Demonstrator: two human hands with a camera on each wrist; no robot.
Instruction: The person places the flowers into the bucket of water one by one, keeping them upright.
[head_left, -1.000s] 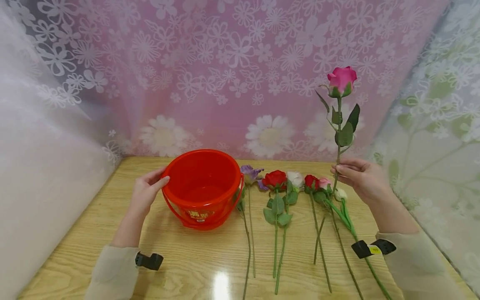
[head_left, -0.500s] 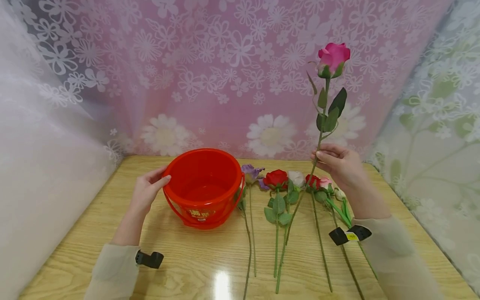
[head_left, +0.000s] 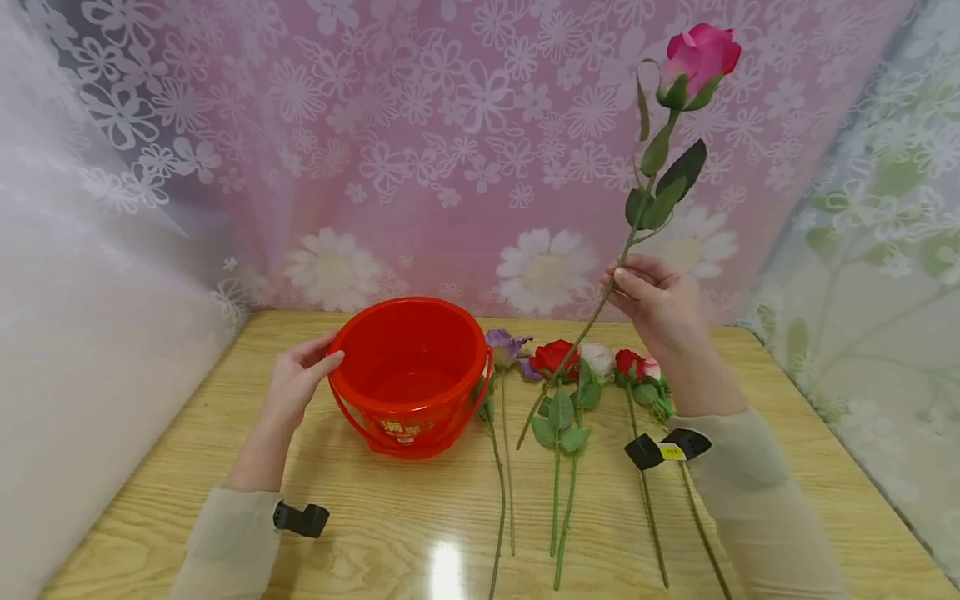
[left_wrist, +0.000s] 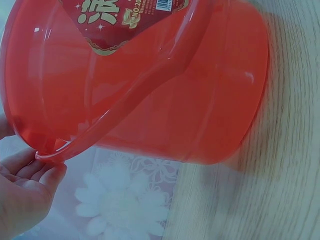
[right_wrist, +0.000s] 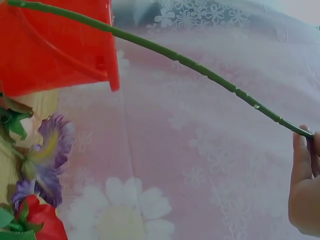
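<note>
A red plastic bucket [head_left: 442,421] stands upright on the wooden table, its handle hanging down in front. My left hand [head_left: 288,383] holds its left rim between thumb and fingers; in the left wrist view the fingertips [left_wrist: 52,175] meet the rim by the handle's end. Raised to the right of the bucket, my right hand [head_left: 660,308] pinches a deep pink rose [head_left: 701,62] partway down its stem. The bloom leans up to the right, and the stem's lower end slants down-left across a red rose [head_left: 555,357]. That green stem [right_wrist: 210,75] crosses the bucket in the right wrist view.
Right of the bucket lie a purple flower [head_left: 507,343], a white rose [head_left: 597,358], a smaller red rose [head_left: 628,363] and a light pink bloom [head_left: 652,367], stems toward me. Behind the table [head_left: 375,533] hangs a pink floral curtain [head_left: 420,183].
My right hand has moved left and up with the pink rose, whose stem now tilts, lower end toward the bucket. The left hand and the bucket have stayed put.
</note>
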